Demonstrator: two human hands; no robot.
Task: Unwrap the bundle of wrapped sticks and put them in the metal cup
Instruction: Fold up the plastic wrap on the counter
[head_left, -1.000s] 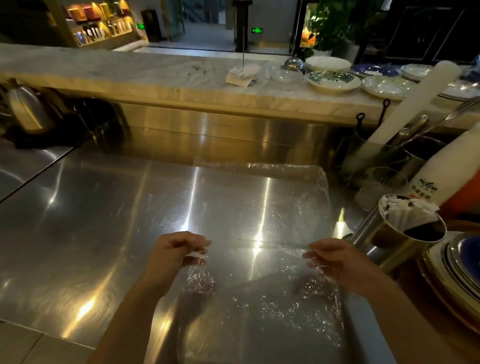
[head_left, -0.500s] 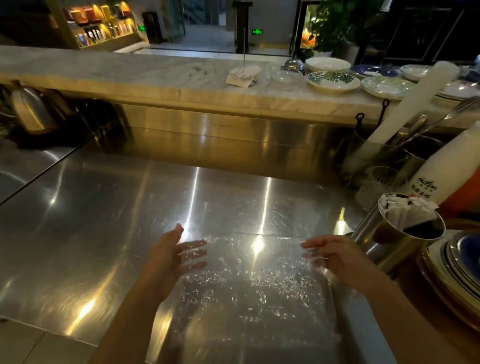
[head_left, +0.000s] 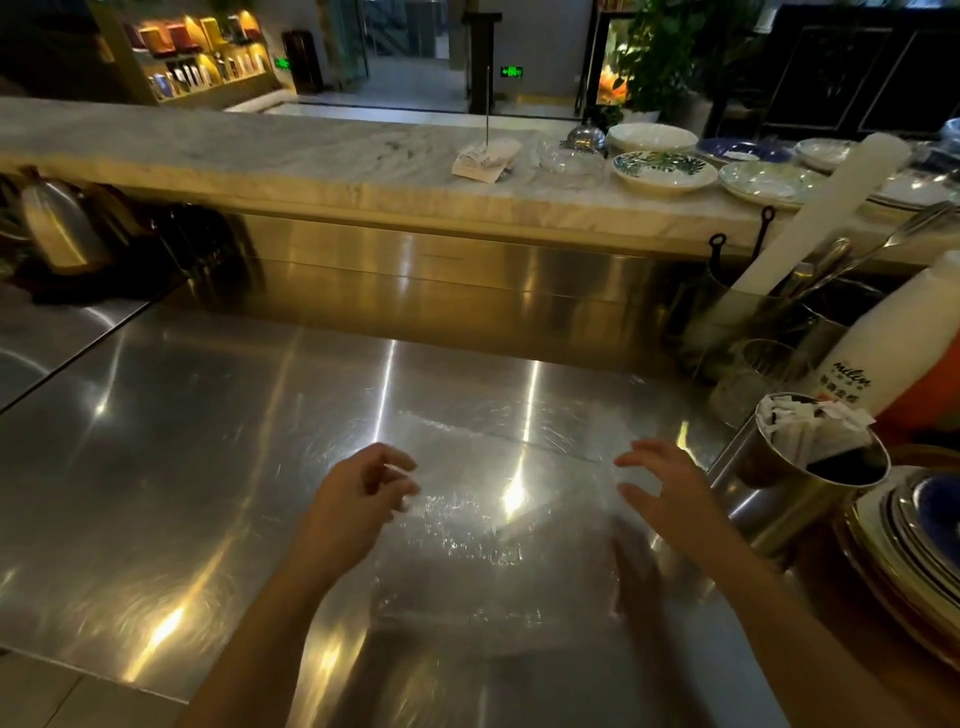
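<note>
A crinkled sheet of clear plastic wrap (head_left: 467, 545) lies folded on the steel counter (head_left: 182, 441) in front of me. My left hand (head_left: 358, 493) hovers at its left edge with fingers loosely curled and apart, blurred. Over the sheet's right edge, my right hand (head_left: 660, 483) has its fingers spread and holds nothing. The metal cup (head_left: 769, 499) stands tilted just right of my right hand. Several paper-wrapped sticks (head_left: 800, 431) fill its far side.
A stack of plates (head_left: 914, 545) sits at the right edge beside the cup. Behind it are a white bottle (head_left: 883, 353), a glass (head_left: 753, 374) and a utensil holder with a white roll (head_left: 810, 218). A marble ledge (head_left: 260, 156) with dishes runs along the back.
The far half of the wrap was folded toward me and pressed flat. Both hands have now lifted off the sheet with fingers apart.
</note>
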